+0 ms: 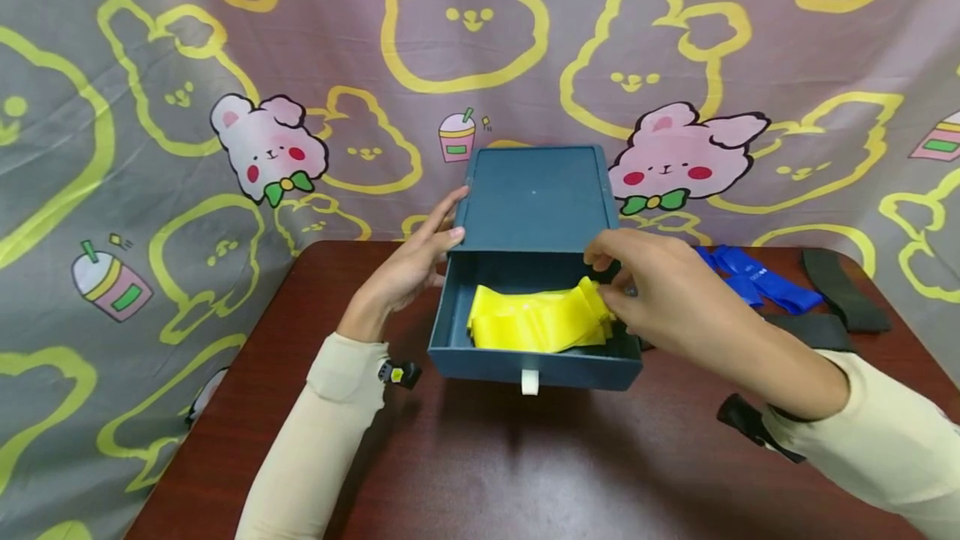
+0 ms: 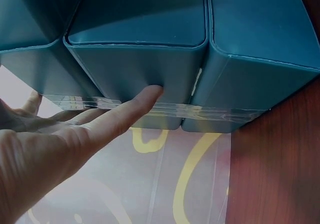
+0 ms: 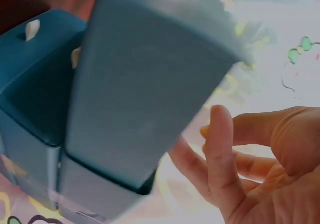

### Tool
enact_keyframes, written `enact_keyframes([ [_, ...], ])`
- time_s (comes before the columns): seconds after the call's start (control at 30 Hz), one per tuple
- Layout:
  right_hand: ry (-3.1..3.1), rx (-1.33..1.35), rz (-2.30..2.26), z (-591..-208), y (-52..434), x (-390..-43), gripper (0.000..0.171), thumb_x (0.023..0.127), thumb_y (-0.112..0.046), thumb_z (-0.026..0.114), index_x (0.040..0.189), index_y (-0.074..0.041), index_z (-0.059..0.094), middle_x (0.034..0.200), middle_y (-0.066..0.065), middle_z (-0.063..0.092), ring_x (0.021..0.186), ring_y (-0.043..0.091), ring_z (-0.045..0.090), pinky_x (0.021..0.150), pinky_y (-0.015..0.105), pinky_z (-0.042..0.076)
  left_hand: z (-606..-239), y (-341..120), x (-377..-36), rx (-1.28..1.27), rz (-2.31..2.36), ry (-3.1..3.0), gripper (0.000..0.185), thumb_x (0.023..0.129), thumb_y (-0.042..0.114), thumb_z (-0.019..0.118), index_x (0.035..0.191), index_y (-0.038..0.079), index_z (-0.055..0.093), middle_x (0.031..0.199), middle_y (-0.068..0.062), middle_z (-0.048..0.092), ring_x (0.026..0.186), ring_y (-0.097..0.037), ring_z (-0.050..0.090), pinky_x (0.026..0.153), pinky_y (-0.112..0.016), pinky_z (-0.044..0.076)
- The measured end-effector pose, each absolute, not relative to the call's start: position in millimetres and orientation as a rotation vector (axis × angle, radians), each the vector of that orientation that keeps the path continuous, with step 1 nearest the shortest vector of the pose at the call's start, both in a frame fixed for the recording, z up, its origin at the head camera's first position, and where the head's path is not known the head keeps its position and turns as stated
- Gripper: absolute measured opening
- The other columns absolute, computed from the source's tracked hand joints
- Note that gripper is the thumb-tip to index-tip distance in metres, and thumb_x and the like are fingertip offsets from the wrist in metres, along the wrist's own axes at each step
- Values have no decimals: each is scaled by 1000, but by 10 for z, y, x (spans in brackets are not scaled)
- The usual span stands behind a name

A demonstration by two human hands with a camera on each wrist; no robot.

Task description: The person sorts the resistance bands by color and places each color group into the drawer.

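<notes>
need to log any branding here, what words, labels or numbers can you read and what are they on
Blue bands: a small white mark, too small and blurred to read.
Blue drawer box: no lettering visible in any view.
Yellow band: no print visible.
Cartoon backdrop cloth: rabbit and drink-cup drawings only, no words.

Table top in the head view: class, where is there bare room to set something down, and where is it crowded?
Bare table lies in front of the drawer box, between the two sleeves. The right back corner is crowded with the blue bands and black bands.

Staged home-like tabletop: wooden table (image 1: 480,473) before cartoon bunny backdrop (image 1: 150,107).
</notes>
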State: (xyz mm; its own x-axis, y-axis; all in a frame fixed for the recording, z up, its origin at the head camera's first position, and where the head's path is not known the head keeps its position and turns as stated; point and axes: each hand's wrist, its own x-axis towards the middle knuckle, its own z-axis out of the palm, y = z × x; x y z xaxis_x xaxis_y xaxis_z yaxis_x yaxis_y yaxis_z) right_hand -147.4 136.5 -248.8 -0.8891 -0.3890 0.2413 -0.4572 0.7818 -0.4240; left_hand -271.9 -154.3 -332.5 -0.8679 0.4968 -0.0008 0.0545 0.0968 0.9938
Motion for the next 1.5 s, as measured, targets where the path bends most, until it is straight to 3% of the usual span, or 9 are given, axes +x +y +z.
enact_keyframes([
  [0.3, -2614, 758, 930, -2513, 1433, -1030, 33, 78, -1, 79, 102, -19, 68, 97, -7, 70, 76, 1, 67, 57, 18, 53, -3310, -1535, -2704, 547, 1821, 2055, 59, 99, 41, 51, 148, 57, 21, 164, 1, 2, 132, -49, 41, 91, -64, 49],
  [0.5, -2555, 804, 1163, -2690, 1342, -855, 36, 78, 0, 79, 105, -21, 67, 88, -16, 69, 76, -2, 64, 54, 19, 53, -3315, -1534, -2707, 547, 1822, 2057, 60, 99, 41, 52, 148, 57, 21, 164, 2, 3, 132, -49, 40, 91, -65, 49],
  [0.9, -2498, 944, 1466, -3292, 1085, -852, 27, 89, -13, 71, 116, -15, 68, 97, -3, 74, 78, 0, 67, 53, 19, 52, -3331, -1541, -2712, 519, 1796, 2101, 58, 99, 42, 51, 146, 59, 22, 164, 2, 2, 135, -49, 36, 93, -65, 47],
  [1.2, -2438, 849, 1394, -3411, 986, -952, 20, 91, -12, 69, 110, -15, 73, 89, -8, 73, 56, -5, 51, 46, 18, 46, -3297, -1536, -2694, 512, 1777, 2106, 56, 100, 43, 50, 146, 60, 22, 165, 2, 1, 140, -46, 30, 97, -66, 44],
  [1.3, -2426, 812, 1373, -3418, 975, -1054, 19, 91, -11, 69, 109, -15, 74, 93, -6, 75, 58, -3, 54, 46, 19, 47, -3292, -1546, -2696, 508, 1759, 2126, 56, 100, 44, 49, 145, 61, 21, 165, 3, 1, 128, -38, 43, 98, -64, 45],
  [1.37, -2419, 794, 1383, -3420, 972, -1146, 19, 91, -10, 69, 108, -14, 74, 94, -4, 75, 62, -1, 58, 48, 20, 49, -3295, -1554, -2702, 504, 1750, 2139, 56, 100, 45, 49, 145, 62, 21, 165, 4, 1, 97, -29, 54, 93, -56, 51],
  [1.43, -2420, 774, 1415, -3421, 977, -1248, 19, 91, -10, 69, 109, -14, 74, 93, -4, 75, 63, 1, 61, 50, 22, 51, -3303, -1560, -2710, 504, 1739, 2152, 55, 100, 46, 47, 145, 62, 20, 165, 4, 1, 90, -25, 51, 78, -40, 55],
  [1.47, -2425, 758, 1439, -3421, 983, -1299, 19, 91, -10, 69, 109, -14, 74, 93, -3, 75, 65, 2, 63, 52, 23, 53, -3306, -1562, -2711, 503, 1733, 2160, 55, 100, 46, 47, 145, 62, 20, 165, 4, 2, 75, -26, 43, 69, -33, 51],
  [1.5, -2428, 741, 1467, -3420, 991, -1350, 20, 91, -10, 69, 110, -13, 73, 94, -3, 75, 67, 2, 65, 54, 25, 55, -3308, -1561, -2713, 505, 1736, 2151, 54, 100, 46, 47, 145, 62, 20, 165, 4, 1, 91, -28, 49, 66, -32, 48],
])
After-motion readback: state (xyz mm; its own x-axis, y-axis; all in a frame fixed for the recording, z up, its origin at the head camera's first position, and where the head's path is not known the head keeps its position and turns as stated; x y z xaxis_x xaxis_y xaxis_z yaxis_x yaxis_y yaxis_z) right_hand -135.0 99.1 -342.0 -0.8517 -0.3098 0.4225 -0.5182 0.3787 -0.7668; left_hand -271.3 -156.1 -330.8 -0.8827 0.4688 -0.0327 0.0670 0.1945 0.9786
